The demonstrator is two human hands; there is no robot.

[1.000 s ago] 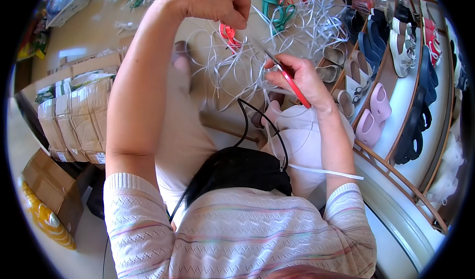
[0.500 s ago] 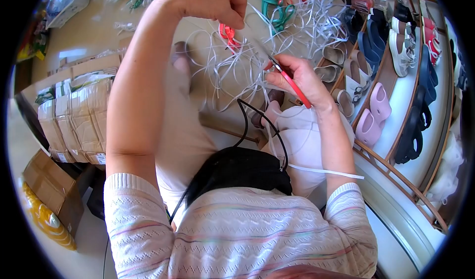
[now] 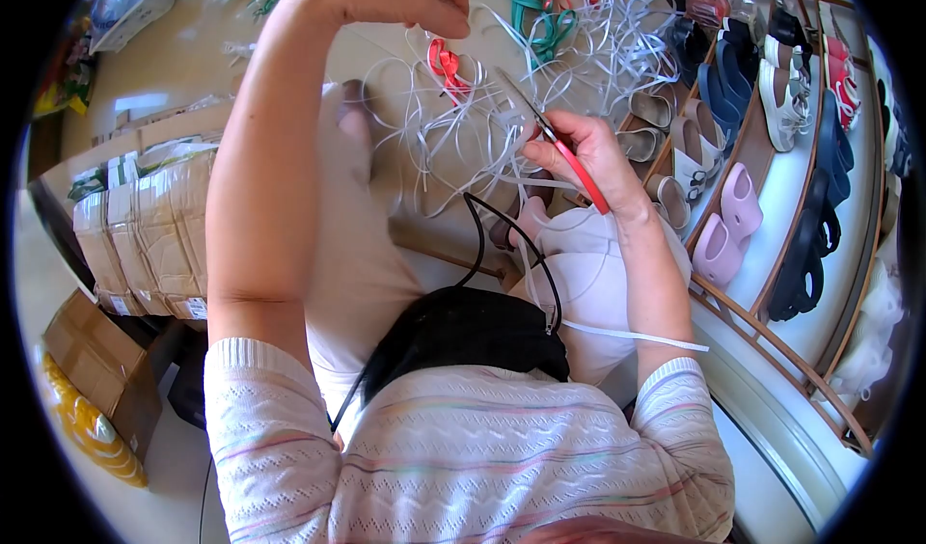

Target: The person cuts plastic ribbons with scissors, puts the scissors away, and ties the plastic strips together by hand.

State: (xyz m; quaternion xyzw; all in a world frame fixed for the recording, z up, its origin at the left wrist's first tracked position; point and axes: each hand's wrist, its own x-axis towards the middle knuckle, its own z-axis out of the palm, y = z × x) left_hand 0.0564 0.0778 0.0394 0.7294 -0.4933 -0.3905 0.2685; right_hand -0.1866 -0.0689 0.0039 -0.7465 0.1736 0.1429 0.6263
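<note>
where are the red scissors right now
In the head view, the red scissors are in the right hand, right of centre, with the tip just right of the red ribbon.

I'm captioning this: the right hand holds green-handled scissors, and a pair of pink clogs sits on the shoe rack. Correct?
Not quite: in the head view, the scissors in the right hand are red-handled. The pink clogs do sit on the shoe rack.

A head-worn wide-angle camera faces forward and steeply down, close above the knit sweater (image 3: pixel 502 443), floor (image 3: pixel 193 47) farther off.
</note>
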